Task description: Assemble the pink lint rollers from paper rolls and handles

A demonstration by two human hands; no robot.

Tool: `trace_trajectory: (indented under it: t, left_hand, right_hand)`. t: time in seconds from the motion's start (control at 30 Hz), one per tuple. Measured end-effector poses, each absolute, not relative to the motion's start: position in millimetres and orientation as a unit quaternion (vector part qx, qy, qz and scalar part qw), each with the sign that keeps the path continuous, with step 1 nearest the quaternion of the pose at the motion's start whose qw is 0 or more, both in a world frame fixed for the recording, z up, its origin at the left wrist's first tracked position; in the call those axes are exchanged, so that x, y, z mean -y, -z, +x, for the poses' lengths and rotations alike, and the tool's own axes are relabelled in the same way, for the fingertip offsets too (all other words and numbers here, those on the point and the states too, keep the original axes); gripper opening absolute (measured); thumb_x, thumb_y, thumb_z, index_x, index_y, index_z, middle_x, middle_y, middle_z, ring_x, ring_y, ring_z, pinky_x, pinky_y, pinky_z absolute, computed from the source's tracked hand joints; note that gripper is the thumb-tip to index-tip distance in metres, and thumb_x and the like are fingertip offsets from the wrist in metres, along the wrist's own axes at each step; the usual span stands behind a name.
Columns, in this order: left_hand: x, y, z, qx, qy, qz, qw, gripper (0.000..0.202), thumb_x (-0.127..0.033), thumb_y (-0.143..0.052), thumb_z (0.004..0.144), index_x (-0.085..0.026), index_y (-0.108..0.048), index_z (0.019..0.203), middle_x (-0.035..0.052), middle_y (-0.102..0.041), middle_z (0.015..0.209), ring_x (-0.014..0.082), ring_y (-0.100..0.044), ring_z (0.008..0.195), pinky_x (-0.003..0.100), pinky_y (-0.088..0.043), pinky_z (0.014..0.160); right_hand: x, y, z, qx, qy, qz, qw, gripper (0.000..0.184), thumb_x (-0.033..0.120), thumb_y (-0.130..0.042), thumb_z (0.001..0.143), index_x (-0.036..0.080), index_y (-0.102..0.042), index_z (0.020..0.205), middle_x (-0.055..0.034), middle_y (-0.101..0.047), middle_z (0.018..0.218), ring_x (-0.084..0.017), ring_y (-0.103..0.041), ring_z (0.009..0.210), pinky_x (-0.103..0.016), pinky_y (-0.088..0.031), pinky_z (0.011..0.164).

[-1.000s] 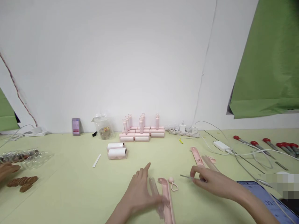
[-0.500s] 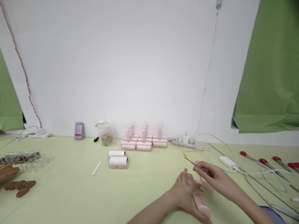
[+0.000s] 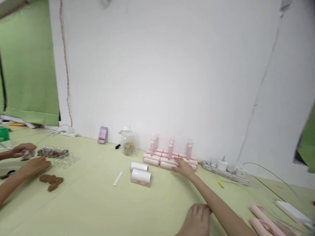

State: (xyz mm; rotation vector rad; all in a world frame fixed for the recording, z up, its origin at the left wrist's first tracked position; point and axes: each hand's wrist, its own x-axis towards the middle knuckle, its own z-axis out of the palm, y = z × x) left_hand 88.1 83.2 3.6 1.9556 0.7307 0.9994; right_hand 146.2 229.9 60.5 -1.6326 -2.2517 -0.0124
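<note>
My right hand (image 3: 183,168) reaches far forward to the stack of pink rollers (image 3: 162,160) by the wall. Its fingers lie closed against the stack's front row, and a thin metal tool (image 3: 174,161) sticks out of them. My left hand (image 3: 197,218) rests low on the yellow-green table (image 3: 98,206) near the bottom edge. Its fingers are curled under, and whatever they hold is hidden. Pink handle parts (image 3: 261,221) lie on the table to the right of my arm.
Two white rolls (image 3: 140,175) and a white strip (image 3: 118,178) lie left of the stack, with a clear jar (image 3: 129,144) behind them. A power strip (image 3: 223,170) and cables run at right. Another person's hands (image 3: 34,164) work at left, by brown discs (image 3: 51,180) and clear packs (image 3: 57,154).
The view has swung left and up. My right hand went from the near table out to the pink roller stack. My left hand dropped to the bottom edge, and the pink handle no longer shows in it.
</note>
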Motion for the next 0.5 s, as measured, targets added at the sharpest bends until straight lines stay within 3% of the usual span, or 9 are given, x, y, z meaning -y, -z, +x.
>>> trace_trajectory:
  t: [0.1, 0.2, 0.3, 0.4, 0.5]
  left_hand:
    - [-82, 3, 39, -0.367, -0.442, 0.765, 0.293, 0.043, -0.034, -0.053, 0.072, -0.018, -0.047, 0.111, 0.0115, -0.049, 0.108, 0.0269, -0.041, 0.102, 0.04, -0.031, 0.089]
    - [-89, 4, 8, -0.439, -0.51, 0.693, 0.257, 0.032, -0.027, -0.042, 0.079, -0.016, -0.042, 0.109, 0.0099, -0.047, 0.108, 0.0215, -0.041, 0.104, 0.035, -0.029, 0.093]
    - [-103, 6, -3, -0.472, -0.539, 0.645, 0.267, 0.047, -0.027, -0.048, 0.075, -0.013, -0.03, 0.116, 0.0121, -0.036, 0.12, 0.0215, -0.03, 0.116, 0.035, -0.022, 0.099]
    - [-113, 10, -4, -0.48, -0.518, 0.636, 0.312, 0.079, -0.025, -0.065, 0.06, -0.013, -0.017, 0.122, 0.0142, -0.023, 0.128, 0.0243, -0.02, 0.122, 0.034, -0.018, 0.101]
    - [-112, 10, -3, -0.432, -0.454, 0.666, 0.404, 0.088, -0.024, -0.069, 0.056, -0.014, -0.012, 0.123, 0.012, -0.037, 0.116, 0.023, -0.04, 0.107, 0.033, -0.033, 0.091]
  right_hand:
    - [-232, -48, 148, 0.793, -0.013, -0.578, 0.192, 0.03, 0.028, -0.045, 0.083, 0.015, -0.045, 0.11, -0.0088, -0.048, 0.112, -0.019, -0.053, 0.089, -0.034, -0.043, 0.069]
    - [-217, -47, 160, 0.801, -0.033, -0.562, 0.204, 0.027, 0.023, -0.044, 0.079, 0.017, -0.046, 0.105, -0.0088, -0.049, 0.113, -0.021, -0.052, 0.093, -0.03, -0.04, 0.066]
    - [-184, -52, 180, 0.816, -0.06, -0.54, 0.198, 0.028, 0.025, -0.051, 0.071, 0.022, -0.047, 0.098, -0.0036, -0.054, 0.105, -0.02, -0.055, 0.087, -0.027, -0.038, 0.063]
    - [-137, -55, 198, 0.829, -0.084, -0.52, 0.189, 0.029, 0.025, -0.055, 0.065, 0.026, -0.048, 0.094, 0.0026, -0.057, 0.097, -0.017, -0.055, 0.077, -0.025, -0.037, 0.061]
    - [-97, -57, 202, 0.824, -0.103, -0.523, 0.193, 0.025, 0.027, -0.057, 0.062, 0.027, -0.05, 0.086, 0.0049, -0.056, 0.089, -0.014, -0.054, 0.066, -0.023, -0.035, 0.056]
